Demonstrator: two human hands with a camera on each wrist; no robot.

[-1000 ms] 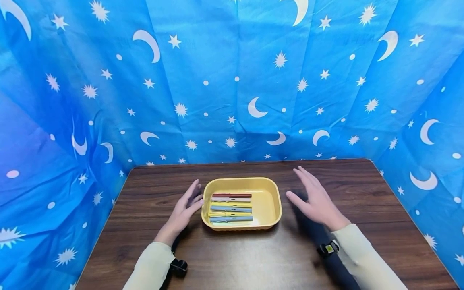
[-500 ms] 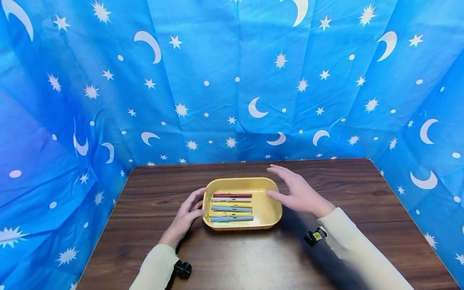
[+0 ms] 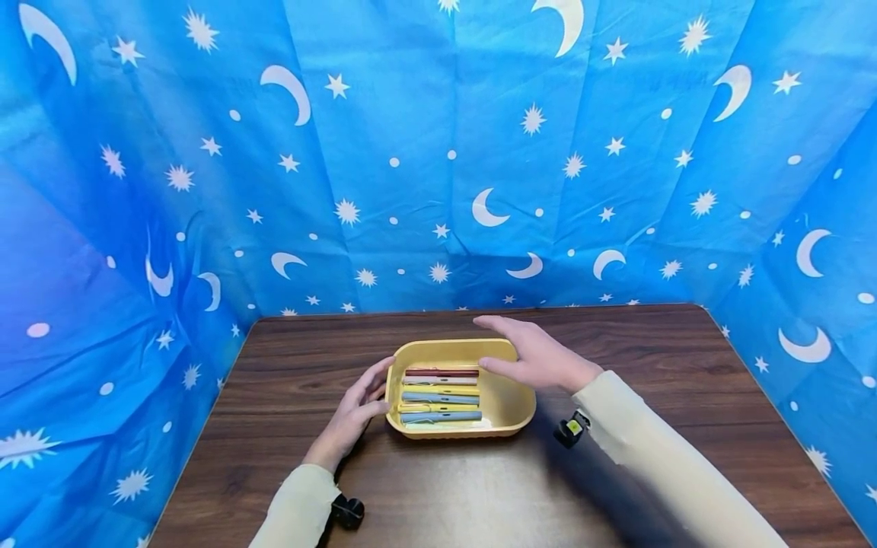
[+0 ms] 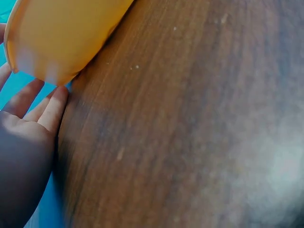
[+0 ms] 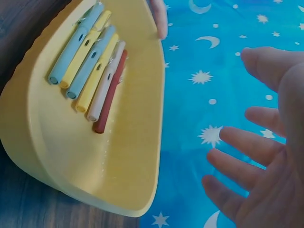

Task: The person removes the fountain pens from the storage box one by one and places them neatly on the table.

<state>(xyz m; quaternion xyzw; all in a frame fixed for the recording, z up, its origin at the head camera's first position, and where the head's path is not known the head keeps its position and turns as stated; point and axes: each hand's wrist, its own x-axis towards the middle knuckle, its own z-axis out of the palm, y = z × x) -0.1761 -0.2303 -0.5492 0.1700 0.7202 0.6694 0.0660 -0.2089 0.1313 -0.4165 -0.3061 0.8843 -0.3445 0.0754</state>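
Note:
A yellow plastic basket [image 3: 507, 415] stands on the table, with several capped pens [image 3: 440, 398] side by side in its left part. They are blue, yellow, pale pink and dark red. My left hand [image 3: 349, 418] holds the basket's left end, thumb at the near part of the rim and fingers along the outer wall. In the left wrist view, its fingertips [image 4: 57, 95] meet the wall. Over the basket's right part hovers my right hand [image 3: 537, 356], fingers spread, nothing held. The right wrist view shows those fingers [image 5: 251, 147] apart from the basket.
A dark wood-grain table [image 3: 438, 495] carries the basket. Behind and at both sides hangs a blue cloth [image 3: 411, 190] with white moons and stars. A small black device [image 3: 570, 430] sits at the right wrist, another black device [image 3: 348, 511] at the left.
My right hand has come left from beside the basket to above its right part. My left hand has moved slightly right and taken hold of the basket's left end. The pens lie as before.

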